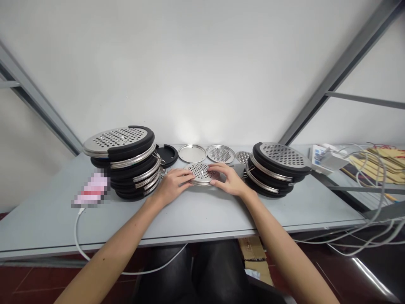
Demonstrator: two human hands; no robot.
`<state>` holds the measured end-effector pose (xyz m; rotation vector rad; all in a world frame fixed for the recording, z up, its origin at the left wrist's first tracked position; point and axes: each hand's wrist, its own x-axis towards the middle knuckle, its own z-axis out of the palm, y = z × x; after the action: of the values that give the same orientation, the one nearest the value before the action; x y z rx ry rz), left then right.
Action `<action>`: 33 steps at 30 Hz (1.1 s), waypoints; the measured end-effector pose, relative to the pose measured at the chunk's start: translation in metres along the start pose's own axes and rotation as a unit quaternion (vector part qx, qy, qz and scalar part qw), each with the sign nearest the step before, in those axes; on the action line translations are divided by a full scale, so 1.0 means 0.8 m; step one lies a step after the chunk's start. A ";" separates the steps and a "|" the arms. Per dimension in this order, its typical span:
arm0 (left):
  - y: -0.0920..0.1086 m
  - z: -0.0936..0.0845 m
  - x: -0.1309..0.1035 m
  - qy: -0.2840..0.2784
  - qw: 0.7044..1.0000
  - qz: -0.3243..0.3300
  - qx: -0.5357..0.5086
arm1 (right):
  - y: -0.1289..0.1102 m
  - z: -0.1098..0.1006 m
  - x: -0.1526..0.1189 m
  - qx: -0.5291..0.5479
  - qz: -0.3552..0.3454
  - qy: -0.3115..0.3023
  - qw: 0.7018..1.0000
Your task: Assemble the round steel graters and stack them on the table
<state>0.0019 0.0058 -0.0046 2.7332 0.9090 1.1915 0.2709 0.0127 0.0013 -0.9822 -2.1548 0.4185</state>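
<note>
A round perforated steel disc (200,172) lies on the grey table (196,215) in front of me. My left hand (172,185) grips its left edge and my right hand (228,179) holds its right edge, fingers over the rim. Left of my hands stands a tall leaning stack of black-rimmed grater discs with steel rings (126,162). A shorter stack of the same discs (278,168) stands right of my right hand.
Behind the held disc lie a black ring (167,154), a plain steel pan (192,153), a perforated disc (220,153) and a smaller one (243,157). A blurred pink object (92,190) with a white cable sits left. Boxes and cables (354,162) crowd the right.
</note>
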 end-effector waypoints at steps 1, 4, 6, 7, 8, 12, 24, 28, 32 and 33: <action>0.000 0.001 0.000 -0.007 1.000 0.002 0.007 | 0.001 0.001 0.000 -0.006 0.008 -0.012 1.000; 0.003 0.003 -0.001 -0.030 0.999 0.006 0.028 | 0.003 0.004 -0.001 -0.014 0.022 -0.047 0.999; 0.005 0.004 -0.001 -0.041 0.999 0.010 0.035 | 0.005 0.004 -0.002 -0.007 0.025 -0.066 0.998; 0.006 0.004 0.000 -0.043 0.998 0.011 0.035 | 0.005 0.004 -0.002 -0.002 0.025 -0.074 0.997; 0.007 0.004 0.000 -0.043 0.998 0.013 0.034 | 0.005 0.005 -0.002 0.003 0.025 -0.081 0.996; 0.010 0.004 0.000 -0.045 0.999 0.008 0.024 | 0.004 0.004 -0.003 0.011 0.027 -0.087 0.996; 0.013 0.003 0.003 -0.116 0.993 -0.017 -0.015 | 0.015 0.013 0.001 0.015 0.063 -0.032 0.997; 0.017 -0.002 0.003 -0.132 0.990 -0.022 -0.032 | 0.015 0.013 0.002 0.012 0.058 -0.041 0.997; 0.024 -0.007 0.005 -0.153 0.987 -0.037 -0.044 | 0.012 0.013 0.002 0.004 0.060 -0.039 0.997; 0.025 -0.007 0.005 -0.154 0.986 -0.039 -0.045 | 0.012 0.014 0.002 0.001 0.059 -0.037 0.998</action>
<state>0.0104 -0.0098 0.0071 2.6775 0.8906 0.7463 0.2671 0.0202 -0.0105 -1.1123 -2.1690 0.5203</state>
